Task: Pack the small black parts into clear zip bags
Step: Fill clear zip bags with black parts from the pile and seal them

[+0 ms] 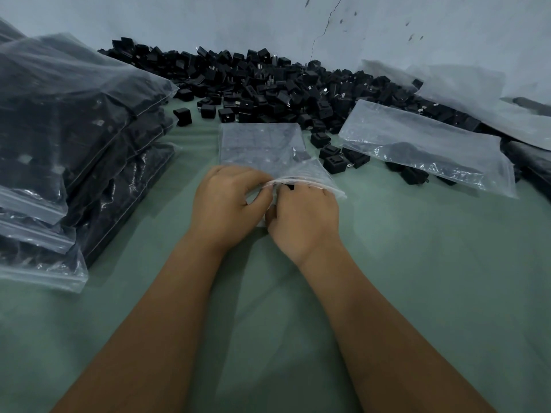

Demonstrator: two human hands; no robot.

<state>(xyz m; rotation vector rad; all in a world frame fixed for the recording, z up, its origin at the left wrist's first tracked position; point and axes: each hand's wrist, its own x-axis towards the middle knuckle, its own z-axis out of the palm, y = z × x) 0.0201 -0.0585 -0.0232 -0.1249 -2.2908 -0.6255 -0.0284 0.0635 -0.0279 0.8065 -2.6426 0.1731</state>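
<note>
**Currently: Zip Bag Pinched at Its Near Edge by Both Hands**

Centrally, a clear zip bag (265,150) is laid flat on the green cloth-covered surface (417,278), with its closure strip toward the near side. Rows of small black parts are visible through the plastic, though blurred. The near edge of the bag is pinched by both hands, which are pressed close together. The left hand (228,204) is curled, with its thumb and fingertips closed on the strip. The right hand (304,219) is curled likewise, with its fingers over the strip just right of the left hand; one black part shows at its fingertips inside the bag mouth.

A loose pile of black plug parts (268,81) is spread along the far side, against a pale wall (417,25). A few single parts lie just beside the bag at its far left and right corners.

A stack of filled zip bags (74,138) is placed at the left. An empty clear bag (423,144) rests at the right, partly over some loose parts, and further plastic bags (477,93) lie behind it.
</note>
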